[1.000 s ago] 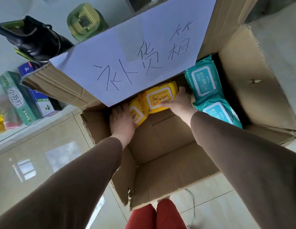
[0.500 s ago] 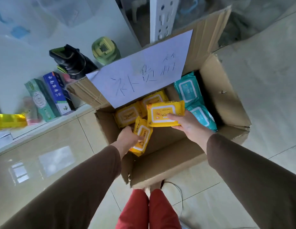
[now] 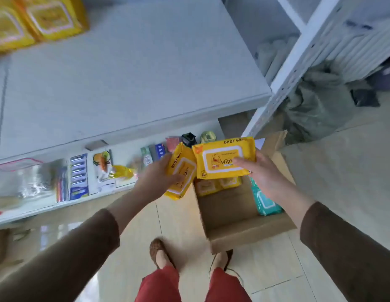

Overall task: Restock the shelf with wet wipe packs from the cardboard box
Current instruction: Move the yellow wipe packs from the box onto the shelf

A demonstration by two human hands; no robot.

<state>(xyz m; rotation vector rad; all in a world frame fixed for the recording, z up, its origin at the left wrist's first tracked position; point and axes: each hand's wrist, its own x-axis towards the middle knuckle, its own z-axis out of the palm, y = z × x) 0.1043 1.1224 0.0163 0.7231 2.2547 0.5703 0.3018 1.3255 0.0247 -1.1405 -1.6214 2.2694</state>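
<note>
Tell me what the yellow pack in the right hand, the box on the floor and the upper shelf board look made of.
Yellow wipes pack: soft plastic film, slightly glossy, with printed label and crimped edges. Cardboard box: brown corrugated card, matte, flaps creased. Shelf board: smooth, pale grey-white, probably painted metal or laminate; the picture cannot settle which.

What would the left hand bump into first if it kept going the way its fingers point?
Probably the other yellow wipes pack, held by the right hand. The left hand points rightward at it, though depth is unclear.
</note>
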